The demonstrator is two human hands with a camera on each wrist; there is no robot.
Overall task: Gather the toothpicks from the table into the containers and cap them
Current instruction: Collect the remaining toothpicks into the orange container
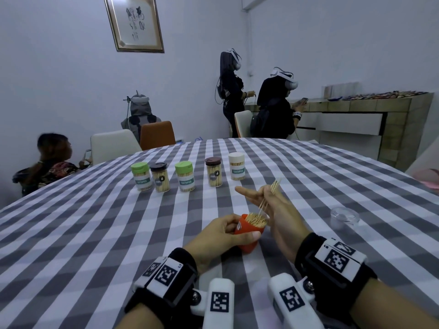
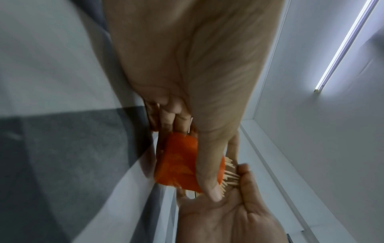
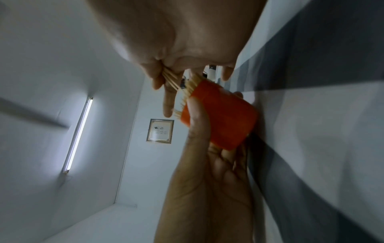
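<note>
- One large table (image 1: 95, 233) under a grey-and-white checked cloth fills the head view; every place below is given from the orange container held near its front edge.
- Five capped toothpick jars (image 1: 184, 176) stand upright in a row on the cloth, well behind the orange container: two with green caps, two with dark brown caps, one with a white cap at the right end.
- Left hand (image 1: 218, 236) grips the orange container (image 1: 248, 236) from its left side, thumb across the front wall and fingers curled round the back; the container tilts slightly, its open mouth up.
- Right hand (image 1: 278, 210) sits just right of and above the container, thumb and curled fingers pinching a small bunch of toothpicks (image 1: 268, 198), index finger stretched out to the left.
- Clear lid (image 1: 344, 218) rests on the cloth, apart to the container's right.
- Packed toothpick tips (image 1: 255, 220) stick up out of the container's mouth; the pinched bunch's lower ends reach down among them.
</note>
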